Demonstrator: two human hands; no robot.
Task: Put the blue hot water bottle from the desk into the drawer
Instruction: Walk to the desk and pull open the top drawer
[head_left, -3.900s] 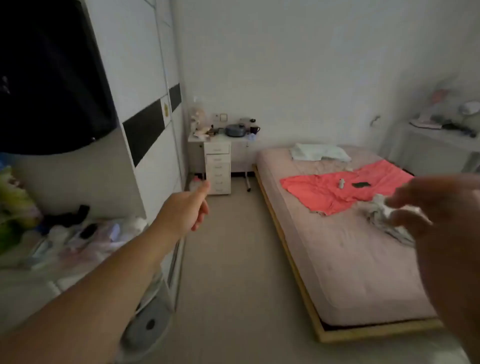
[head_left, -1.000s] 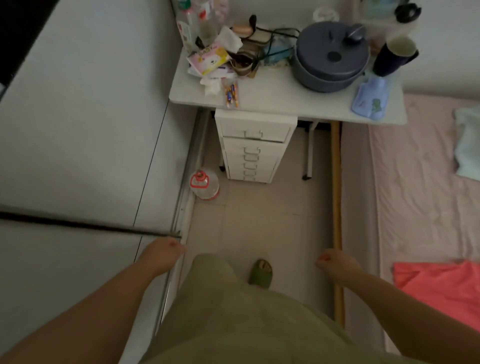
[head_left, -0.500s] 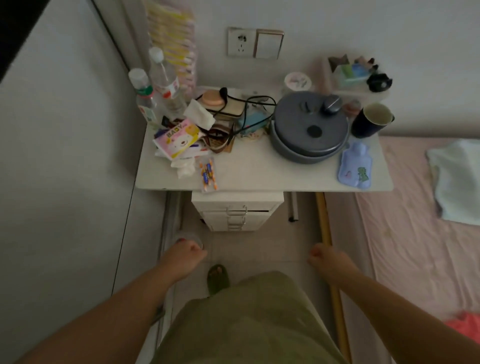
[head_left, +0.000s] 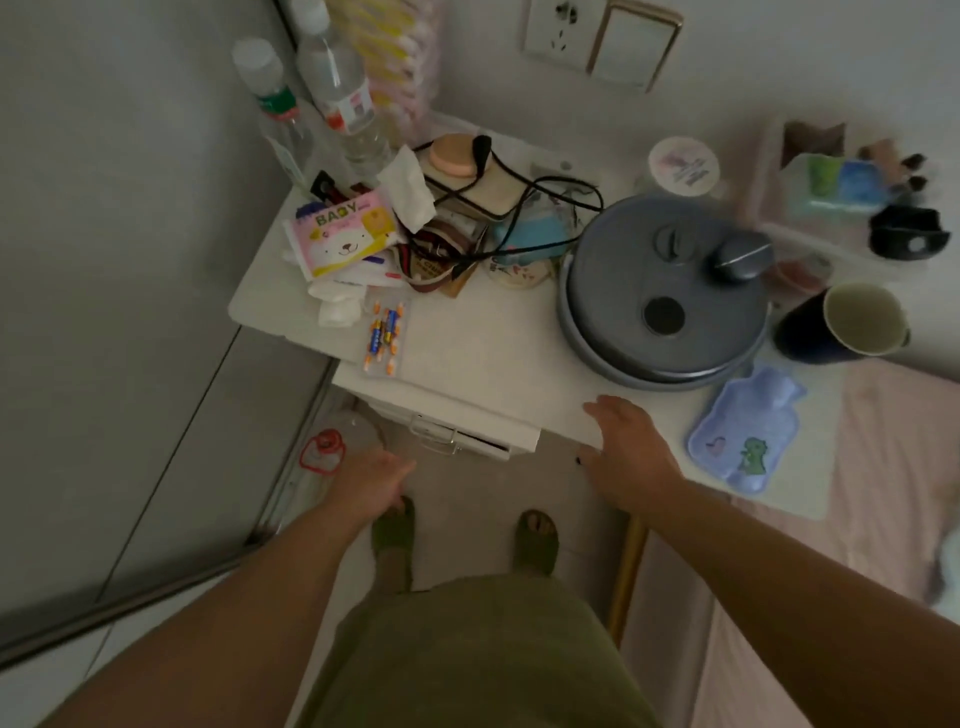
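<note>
While the hot water bottle sits untouched, right hand and left hand hover spread and empty; next up, grabbing it.

The desk hides most of the drawer unit; only its top front and one handle show, so whether a drawer stands slightly open cannot be told. The right hand covers part of the desk's front edge. Items in the clear organiser at the far right are blurred. The wall socket is cut by the top edge
</note>
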